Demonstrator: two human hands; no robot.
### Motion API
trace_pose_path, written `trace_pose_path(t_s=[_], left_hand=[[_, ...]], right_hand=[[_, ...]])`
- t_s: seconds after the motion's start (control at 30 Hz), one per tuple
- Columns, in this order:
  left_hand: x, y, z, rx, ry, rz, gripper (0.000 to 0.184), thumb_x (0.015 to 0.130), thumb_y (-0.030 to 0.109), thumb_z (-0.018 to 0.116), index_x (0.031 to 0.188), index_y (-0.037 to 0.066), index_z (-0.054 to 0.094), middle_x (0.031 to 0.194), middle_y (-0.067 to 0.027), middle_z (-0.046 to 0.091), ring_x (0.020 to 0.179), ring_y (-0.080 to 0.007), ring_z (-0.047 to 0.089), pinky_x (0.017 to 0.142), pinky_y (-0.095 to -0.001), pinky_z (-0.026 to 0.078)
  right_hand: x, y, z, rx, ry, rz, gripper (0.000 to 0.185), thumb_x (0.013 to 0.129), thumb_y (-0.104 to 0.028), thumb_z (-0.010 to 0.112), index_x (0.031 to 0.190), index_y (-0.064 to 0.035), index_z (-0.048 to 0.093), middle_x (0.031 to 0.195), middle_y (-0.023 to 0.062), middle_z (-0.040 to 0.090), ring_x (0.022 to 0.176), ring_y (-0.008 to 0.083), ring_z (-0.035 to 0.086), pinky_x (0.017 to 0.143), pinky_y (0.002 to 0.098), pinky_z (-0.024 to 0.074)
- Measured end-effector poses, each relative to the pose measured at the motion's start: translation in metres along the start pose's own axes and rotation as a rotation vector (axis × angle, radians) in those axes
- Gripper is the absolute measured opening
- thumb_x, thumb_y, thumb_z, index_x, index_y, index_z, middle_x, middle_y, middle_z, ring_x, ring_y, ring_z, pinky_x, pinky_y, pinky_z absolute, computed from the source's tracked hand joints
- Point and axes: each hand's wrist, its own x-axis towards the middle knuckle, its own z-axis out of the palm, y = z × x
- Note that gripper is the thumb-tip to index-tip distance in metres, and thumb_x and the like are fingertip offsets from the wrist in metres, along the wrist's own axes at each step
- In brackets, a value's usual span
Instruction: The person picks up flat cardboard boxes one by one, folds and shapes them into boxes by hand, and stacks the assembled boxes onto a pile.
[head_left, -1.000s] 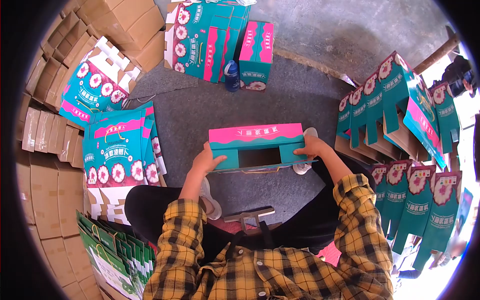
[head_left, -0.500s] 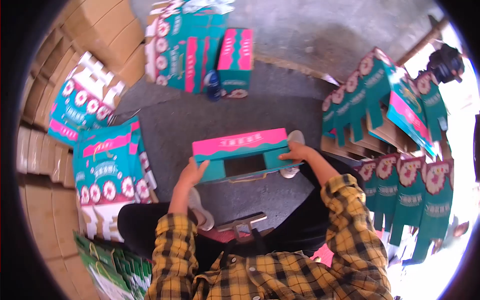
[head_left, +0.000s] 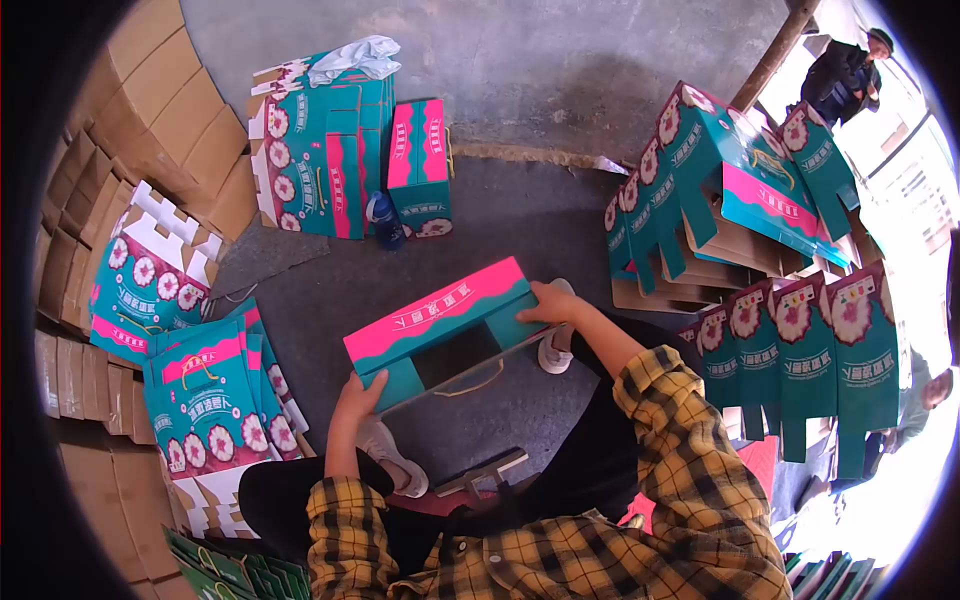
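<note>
A teal and pink carton (head_left: 440, 312) is held above the floor between both hands, tilted with its right end farther from me. Its top has a dark rectangular opening between two teal end flaps, and a yellow cord handle hangs on the near side. My left hand (head_left: 355, 400) grips the left end, thumb on the flap. Around the right end, my right hand (head_left: 548, 303) is closed, its thumb also on the flap. The fingers under the carton are hidden.
Flat printed cartons (head_left: 205, 400) and brown boxes (head_left: 115, 470) line the left. Ahead stand a closed carton (head_left: 420, 165), a blue bottle (head_left: 384, 220) and stacked cartons (head_left: 340, 150). Opened cartons (head_left: 760, 200) fill the right. A person (head_left: 840, 80) is at the upper right.
The view has turned, shifting the surroundings. The held carton has gone from nearly level to slanted, its right end now higher in view. Both hands keep their hold.
</note>
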Motion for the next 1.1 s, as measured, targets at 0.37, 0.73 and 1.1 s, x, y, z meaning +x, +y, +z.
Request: trace_pose_path(t_s=[0.37,0.73,1.1], left_hand=[[-0.024,0.168,0.023,-0.497,0.330,0.709,0.054,0.089,0.010,0.062,0.134,0.000,0.033,0.123,-0.0136,0.050,0.116,-0.0208,0.050,0.093,-0.0346,0.045],[0.010,0.447,0.125,-0.585,-0.059,1.171,0.068,0.086,0.011,0.066,0.141,0.000,0.028,0.132,-0.0200,0.046,0.119,-0.0260,0.051,0.097,-0.0356,0.043],[-0.004,0.544,0.205,-0.254,0.001,1.127,0.060,0.098,0.029,0.043,0.148,0.005,0.018,0.137,-0.0249,0.042,0.128,-0.0372,0.042,0.104,-0.0414,0.035]], right_hand=[[-0.161,-0.105,-0.162,-0.117,0.943,-0.399,0.074,0.075,-0.013,0.073,0.138,-0.0010,0.037,0.131,0.0223,0.050,0.117,0.0362,0.052,0.095,0.0397,0.0455],[-0.283,0.063,-0.256,0.083,1.381,-0.073,0.061,0.087,-0.014,0.068,0.137,0.0018,0.036,0.119,0.0191,0.057,0.100,0.0216,0.059,0.079,0.0327,0.0502],[-0.279,0.183,-0.307,-0.061,1.558,0.324,0.071,0.089,-0.025,0.062,0.144,-0.0001,0.024,0.130,0.0273,0.048,0.115,0.0341,0.055,0.094,0.0405,0.0451]])
